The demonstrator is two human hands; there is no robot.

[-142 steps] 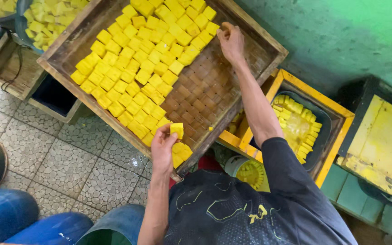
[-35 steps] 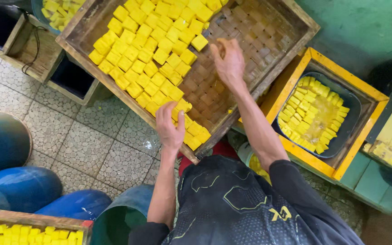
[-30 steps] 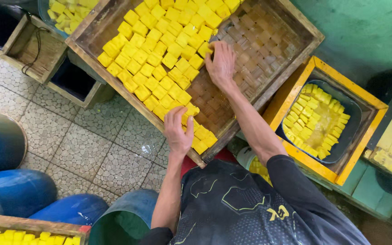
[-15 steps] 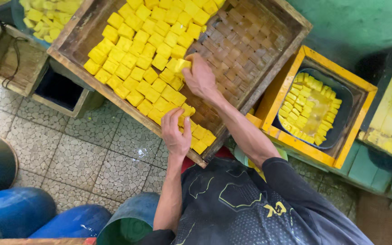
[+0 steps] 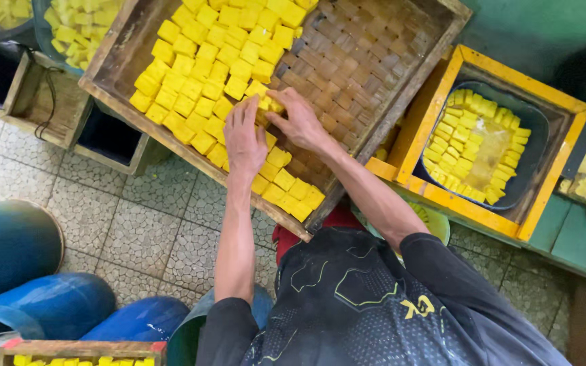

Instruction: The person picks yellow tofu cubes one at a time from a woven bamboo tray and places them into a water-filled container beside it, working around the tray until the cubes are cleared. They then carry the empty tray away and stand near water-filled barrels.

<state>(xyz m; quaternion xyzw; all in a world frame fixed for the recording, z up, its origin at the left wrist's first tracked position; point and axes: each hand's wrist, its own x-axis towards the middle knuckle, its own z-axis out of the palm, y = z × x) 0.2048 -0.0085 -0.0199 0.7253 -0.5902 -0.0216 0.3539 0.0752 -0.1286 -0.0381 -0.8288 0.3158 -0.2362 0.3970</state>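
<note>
Right hand (image 5: pixel 301 120) pulled back from the far side of the woven tray (image 5: pixel 381 61), where it was a few seconds ago, to mid-tray; it now meets the left hand (image 5: pixel 245 135). Left hand moved up off the near-edge cubes and now lies flat on the yellow tofu cubes (image 5: pixel 205 74), fingers spread. Both sets of fingertips now touch the same few cubes at the block's edge. Camera view shifted too: the yellow-framed tub (image 5: pixel 483 146) sits further right.
</note>
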